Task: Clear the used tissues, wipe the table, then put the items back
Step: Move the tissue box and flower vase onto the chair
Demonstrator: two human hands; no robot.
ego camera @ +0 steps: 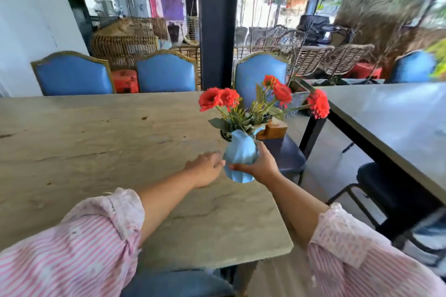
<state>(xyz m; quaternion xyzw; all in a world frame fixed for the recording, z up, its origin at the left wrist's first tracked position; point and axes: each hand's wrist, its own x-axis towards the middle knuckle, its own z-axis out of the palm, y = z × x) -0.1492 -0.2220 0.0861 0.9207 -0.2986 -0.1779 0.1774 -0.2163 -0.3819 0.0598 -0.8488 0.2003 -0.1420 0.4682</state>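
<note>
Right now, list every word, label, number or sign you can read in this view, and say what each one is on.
No text can be read in this view.
Dark round object behind the blue vase: pale marks on it, too small and blurred to tell whether they are lettering.
Wooden box beside the vase: no marking visible.
Red crates behind the blue chairs: dark patches, too blurred to read.

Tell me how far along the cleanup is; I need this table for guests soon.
No tissues show on the table, so clearing and wiping look done. The right hand grips the blue vase of red flowers at the table's edge, the left hand beside it. The wooden box still waits on the chair.
</note>
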